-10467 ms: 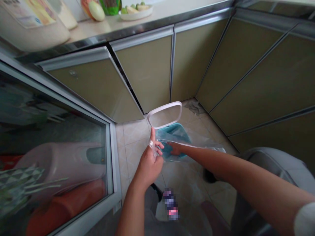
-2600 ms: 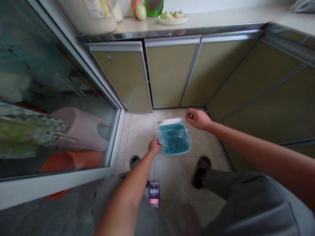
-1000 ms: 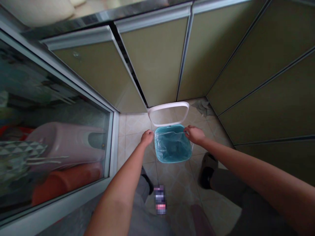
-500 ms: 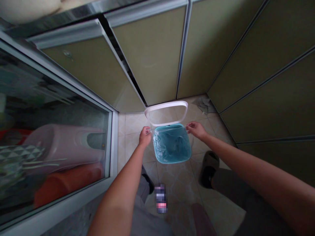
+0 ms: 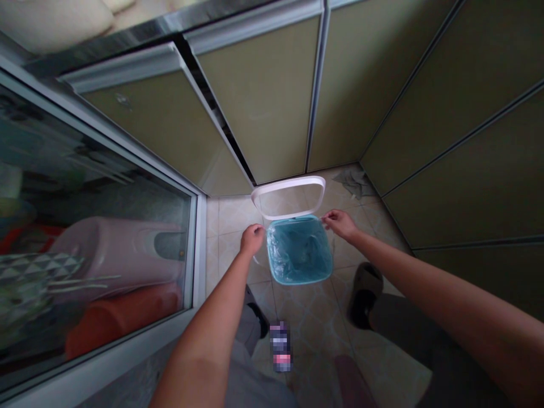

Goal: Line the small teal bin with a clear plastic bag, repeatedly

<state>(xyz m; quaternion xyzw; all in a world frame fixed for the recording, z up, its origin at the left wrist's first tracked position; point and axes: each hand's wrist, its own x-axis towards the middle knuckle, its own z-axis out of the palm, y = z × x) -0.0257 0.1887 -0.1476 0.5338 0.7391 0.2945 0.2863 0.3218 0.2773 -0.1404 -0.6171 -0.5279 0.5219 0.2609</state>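
Observation:
A blue trash can (image 5: 300, 282) stands on the tiled floor between my feet. Its white rim ring (image 5: 293, 182) is tipped up at the back, upright behind the opening. Inside the can lies a clear plastic bag (image 5: 278, 249), its edge spread over the mouth. My left hand (image 5: 252, 238) is closed at the left rim, pinching the bag's edge, and a bit of film hangs below it. At the back right corner, my right hand (image 5: 338, 222) pinches the bag's other side between thumb and fingers.
Beige cabinet doors (image 5: 263, 102) rise behind the can and along the right. To the left is a framed glass door (image 5: 198, 249), with pink and orange tubs behind it. A grey cloth (image 5: 355, 182) lies in the corner. A pixelated item (image 5: 280, 345) is near my left foot.
My left hand has turned slightly and shifted a little down, with the film now draped outside the left rim. My right hand stays at its corner. The view has shifted slightly.

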